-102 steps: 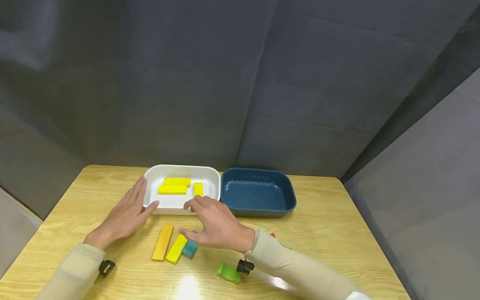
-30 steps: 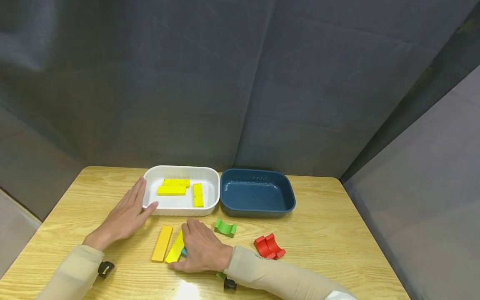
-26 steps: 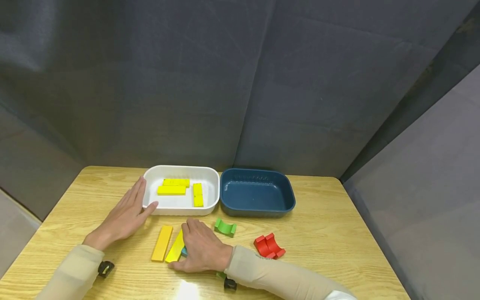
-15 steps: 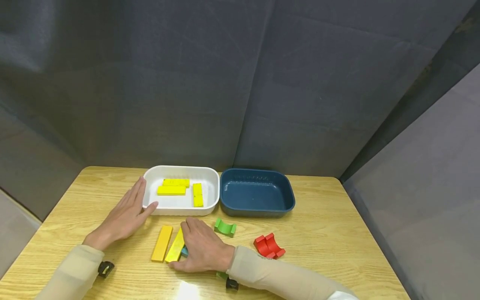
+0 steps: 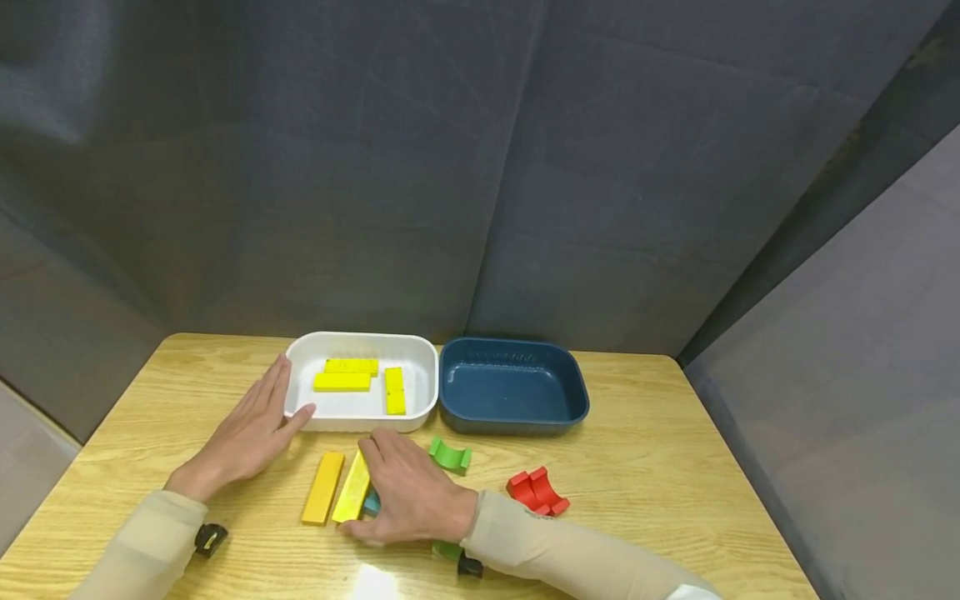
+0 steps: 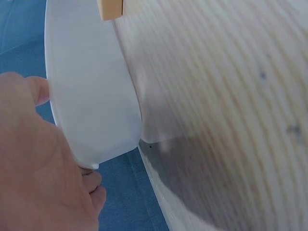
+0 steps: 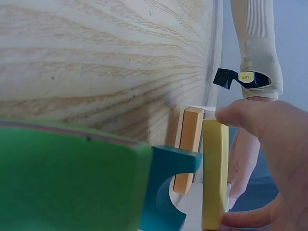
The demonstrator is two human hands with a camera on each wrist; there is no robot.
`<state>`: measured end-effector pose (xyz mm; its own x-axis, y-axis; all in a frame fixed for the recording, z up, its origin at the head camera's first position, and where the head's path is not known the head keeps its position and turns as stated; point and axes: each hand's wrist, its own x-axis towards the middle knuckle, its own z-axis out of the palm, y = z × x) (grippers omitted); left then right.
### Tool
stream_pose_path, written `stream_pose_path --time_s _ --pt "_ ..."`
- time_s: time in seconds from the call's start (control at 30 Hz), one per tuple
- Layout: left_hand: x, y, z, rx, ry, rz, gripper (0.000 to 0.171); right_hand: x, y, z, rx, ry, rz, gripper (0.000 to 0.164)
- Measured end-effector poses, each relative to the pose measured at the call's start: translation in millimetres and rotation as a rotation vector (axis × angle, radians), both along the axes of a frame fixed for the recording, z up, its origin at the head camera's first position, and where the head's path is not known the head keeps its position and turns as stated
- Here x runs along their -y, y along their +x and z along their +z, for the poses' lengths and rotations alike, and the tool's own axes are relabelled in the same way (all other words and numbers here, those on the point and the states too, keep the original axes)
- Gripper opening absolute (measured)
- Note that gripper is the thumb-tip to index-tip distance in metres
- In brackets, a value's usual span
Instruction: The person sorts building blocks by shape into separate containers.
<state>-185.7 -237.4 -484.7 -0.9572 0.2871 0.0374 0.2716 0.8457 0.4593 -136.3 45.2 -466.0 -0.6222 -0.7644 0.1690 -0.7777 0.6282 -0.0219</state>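
My right hand (image 5: pixel 416 492) pinches a long yellow block (image 5: pixel 352 492) end to end between thumb and fingertips; the right wrist view shows the same yellow block (image 7: pixel 214 173) in its grip. A teal block with a curved cutout (image 7: pixel 166 185) stands beside it, mostly hidden under the hand in the head view. Left of these lies an orange block (image 5: pixel 324 489). My left hand (image 5: pixel 243 421) rests against the left end of a white tray (image 5: pixel 360 423), fingers straight along its side and thumb at the front corner. Several yellow blocks (image 5: pixel 341 382) lie inside the tray.
A dark blue tray (image 5: pixel 513 425) stands touching the white one's right side. Nearer the front are a green arch block (image 5: pixel 450 457) and two red arch blocks (image 5: pixel 537 492). Another green block (image 5: pixel 447 550) is partly covered by the right wrist. Dark cloth (image 5: pixel 480 167) hangs behind the table.
My right hand has moved from above the white tray down to the yellow block on the table, gripped it, and just now shifted it slightly up and away. The left hand stays put.
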Motion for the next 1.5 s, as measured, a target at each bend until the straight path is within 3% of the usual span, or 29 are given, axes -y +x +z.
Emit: stream_pose_path --time_s 0.2,0.83,1.27,1.5 --pt "1.3 -1.7 -2.8 -0.003 0.007 0.000 0.095 -3.8 -0.5 6.9 0.016 -0.035 0.020 0.095" --pt "2.2 -0.7 -4.6 0.013 0.008 0.005 0.096 -25.1 -9.3 19.9 0.101 -0.184 0.014 0.096" --pt "3.0 0.2 -3.4 0.018 0.014 0.001 0.096 -42.7 -28.6 35.7 0.034 -0.179 0.007 0.095" --pt "2.8 -0.6 -4.2 0.011 0.018 -0.002 0.095 -48.0 -41.2 44.4 0.049 -0.189 0.010 0.093"
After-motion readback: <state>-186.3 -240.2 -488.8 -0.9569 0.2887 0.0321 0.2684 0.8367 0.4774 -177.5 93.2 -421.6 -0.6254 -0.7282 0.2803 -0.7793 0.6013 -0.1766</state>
